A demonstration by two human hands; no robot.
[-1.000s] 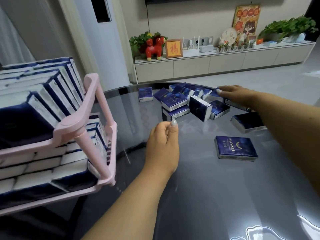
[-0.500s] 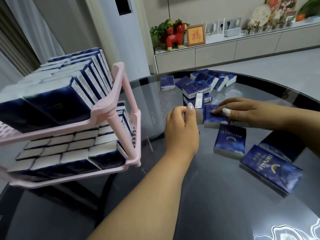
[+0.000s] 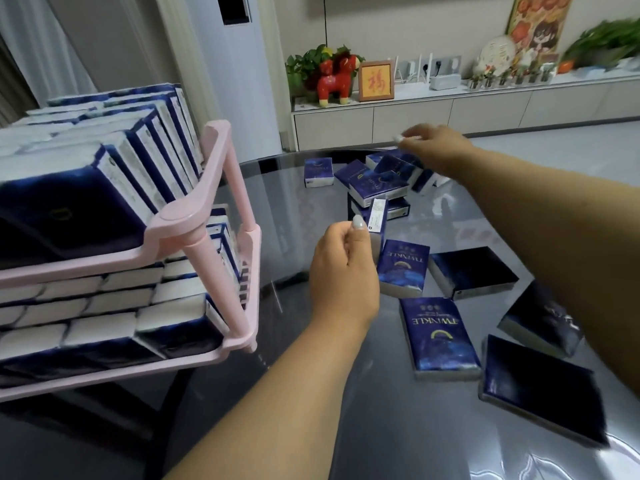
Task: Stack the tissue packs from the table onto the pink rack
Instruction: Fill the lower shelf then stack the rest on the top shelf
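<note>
Nearby, loose packs crowd the table

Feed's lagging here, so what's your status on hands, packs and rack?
Left hand grips one upright tissue pack. Right hand reaching over far pile, grip unclear. Pink rack nearly full. Path clear.

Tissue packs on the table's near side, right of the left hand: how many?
5: two TWINKLE-face packs; three dark packs further right. The right arm may hide more.
</note>
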